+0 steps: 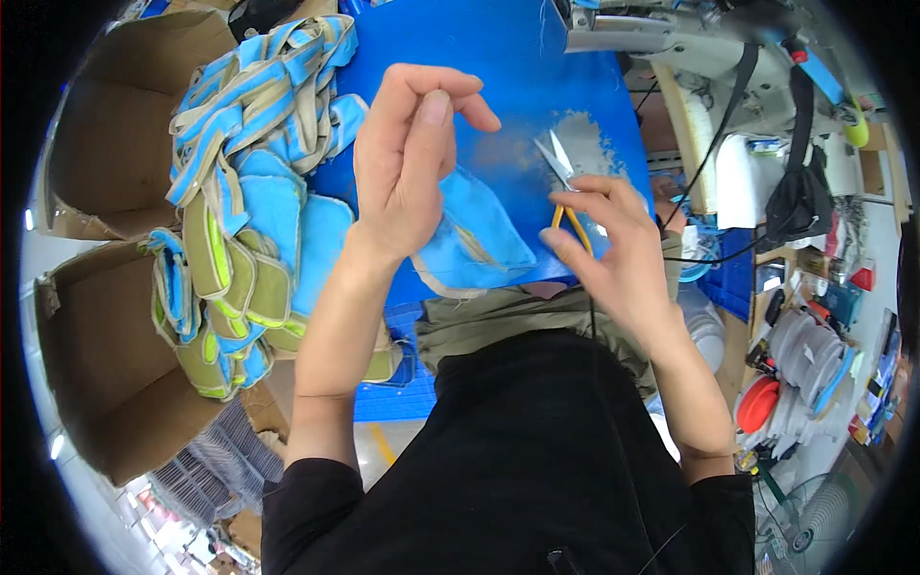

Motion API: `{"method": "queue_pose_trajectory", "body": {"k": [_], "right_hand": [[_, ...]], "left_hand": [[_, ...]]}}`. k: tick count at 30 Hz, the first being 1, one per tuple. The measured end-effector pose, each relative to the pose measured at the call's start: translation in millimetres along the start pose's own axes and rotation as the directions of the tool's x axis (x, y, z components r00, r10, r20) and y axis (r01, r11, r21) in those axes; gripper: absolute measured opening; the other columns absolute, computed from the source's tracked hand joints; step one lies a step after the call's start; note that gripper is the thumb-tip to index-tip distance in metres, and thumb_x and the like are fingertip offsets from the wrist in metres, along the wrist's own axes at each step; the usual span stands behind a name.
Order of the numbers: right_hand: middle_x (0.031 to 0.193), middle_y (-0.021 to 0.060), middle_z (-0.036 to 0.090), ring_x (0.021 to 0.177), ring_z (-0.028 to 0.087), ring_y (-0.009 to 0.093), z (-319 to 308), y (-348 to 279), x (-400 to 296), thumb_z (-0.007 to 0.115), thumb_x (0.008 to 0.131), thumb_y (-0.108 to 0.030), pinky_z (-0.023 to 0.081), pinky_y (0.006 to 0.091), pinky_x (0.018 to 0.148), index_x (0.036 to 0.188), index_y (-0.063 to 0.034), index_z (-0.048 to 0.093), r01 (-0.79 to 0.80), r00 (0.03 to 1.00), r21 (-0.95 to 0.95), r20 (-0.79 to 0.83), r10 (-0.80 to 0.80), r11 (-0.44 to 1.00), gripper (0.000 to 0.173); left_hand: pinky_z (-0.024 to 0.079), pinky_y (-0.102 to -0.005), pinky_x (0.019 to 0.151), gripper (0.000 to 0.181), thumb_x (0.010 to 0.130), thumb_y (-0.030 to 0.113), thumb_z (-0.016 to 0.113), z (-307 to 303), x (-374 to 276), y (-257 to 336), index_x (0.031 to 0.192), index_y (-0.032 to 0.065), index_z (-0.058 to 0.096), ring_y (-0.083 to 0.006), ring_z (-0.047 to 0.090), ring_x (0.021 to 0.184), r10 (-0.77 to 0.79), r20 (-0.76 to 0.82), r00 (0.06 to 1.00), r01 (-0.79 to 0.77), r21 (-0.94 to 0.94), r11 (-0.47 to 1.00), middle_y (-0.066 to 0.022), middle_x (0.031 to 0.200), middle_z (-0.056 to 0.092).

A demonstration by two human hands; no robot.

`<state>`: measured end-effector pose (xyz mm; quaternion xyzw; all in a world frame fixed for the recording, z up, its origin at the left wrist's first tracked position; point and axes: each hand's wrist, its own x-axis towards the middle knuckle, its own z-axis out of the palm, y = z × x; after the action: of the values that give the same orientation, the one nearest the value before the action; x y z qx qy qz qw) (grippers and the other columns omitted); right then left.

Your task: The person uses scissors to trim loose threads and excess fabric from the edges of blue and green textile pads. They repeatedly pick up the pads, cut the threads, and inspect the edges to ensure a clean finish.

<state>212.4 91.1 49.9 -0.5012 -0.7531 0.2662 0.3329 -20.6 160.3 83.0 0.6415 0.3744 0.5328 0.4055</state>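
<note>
My left hand (410, 154) is raised over the blue tabletop (460, 36), palm towards me, its fingers loosely bent. I see nothing held in it, and the thumb lies in front of the curled fingers. Beneath and to its right is a blue fabric piece (489, 223) with a pale edge and a tan strip, lying at the table's near edge. My right hand (611, 230) holds small scissors (556, 159) with yellow handles. Their blades are parted and point away from me, beside a grey worn patch (586, 140) on the table.
Left of my arm, blue and tan fabric strips (251, 108) lie heaped over olive and blue sewn pieces (230, 266). Two cardboard boxes (115, 136) (115, 345) stand further left. A sewing machine (675, 50) is at the upper right. A fan (812, 525) is at the lower right.
</note>
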Motion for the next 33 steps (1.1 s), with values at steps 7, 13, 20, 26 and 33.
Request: {"method": "queue_pose_trajectory", "body": {"k": [7, 13, 20, 26, 33], "right_hand": [[0.087, 0.0044, 0.066, 0.078, 0.068, 0.024, 45, -48, 6, 0.082, 0.078, -0.008, 0.054, 0.035, 0.066, 0.096, -0.0098, 0.073, 0.187, 0.974, 0.334, -0.187, -0.129, 0.924, 0.02], [0.085, 0.0003, 0.065, 0.073, 0.064, 0.019, 37, -37, -1, 0.078, 0.073, -0.005, 0.049, 0.0315, 0.058, 0.093, -0.0112, 0.074, 0.373, 0.906, 0.139, -0.266, -0.328, 0.917, 0.021], [0.085, 0.0003, 0.065, 0.071, 0.062, 0.019, 30, -35, 2, 0.077, 0.074, -0.008, 0.048, 0.0324, 0.059, 0.095, -0.0098, 0.074, 0.495, 0.837, -0.002, -0.266, -0.478, 0.869, 0.021], [0.086, 0.004, 0.067, 0.073, 0.062, 0.018, 6, -51, 19, 0.082, 0.079, -0.009, 0.047, 0.0306, 0.063, 0.095, -0.0068, 0.073, 0.032, 0.992, 0.549, -0.117, 0.039, 0.835, 0.019], [0.083, 0.002, 0.07, 0.074, 0.061, 0.006, -12, -48, 40, 0.082, 0.087, -0.01, 0.046, 0.0237, 0.065, 0.098, -0.002, 0.073, -0.211, 0.969, 0.678, 0.048, 0.244, 0.704, 0.015]], "left_hand": [[0.041, -0.0231, 0.059, 0.023, 0.109, 0.019, 0.046, 8, -20, 0, 0.115, -0.0004, 0.057, -0.0083, 0.051, 0.066, 0.203, -0.415, 0.887, -0.221, 0.004, 0.975, -0.0128, 0.096, 0.071], [0.052, -0.0323, 0.082, 0.038, 0.108, 0.037, 0.055, -22, -61, -3, 0.11, 0.0004, 0.063, -0.018, 0.063, 0.092, -0.564, -0.343, 0.751, 0.304, -0.579, 0.757, -0.0114, 0.108, 0.068], [0.055, -0.0423, 0.101, 0.042, 0.107, 0.043, 0.057, 2, -69, 23, 0.124, 0.0049, 0.067, -0.0234, 0.069, 0.113, -0.783, -0.017, 0.622, 0.467, -0.795, 0.388, -0.0112, 0.119, 0.072], [0.059, -0.0341, 0.089, 0.028, 0.104, 0.026, 0.067, 10, -57, 23, 0.121, 0.0044, 0.067, -0.0163, 0.072, 0.1, -0.63, -0.032, 0.776, 0.458, -0.659, 0.597, -0.0079, 0.113, 0.074], [0.058, -0.0296, 0.083, 0.029, 0.102, 0.017, 0.069, 37, -24, 31, 0.127, 0.0031, 0.063, -0.0128, 0.071, 0.095, -0.532, -0.058, 0.845, 0.365, -0.664, 0.653, -0.0063, 0.111, 0.073]]}}
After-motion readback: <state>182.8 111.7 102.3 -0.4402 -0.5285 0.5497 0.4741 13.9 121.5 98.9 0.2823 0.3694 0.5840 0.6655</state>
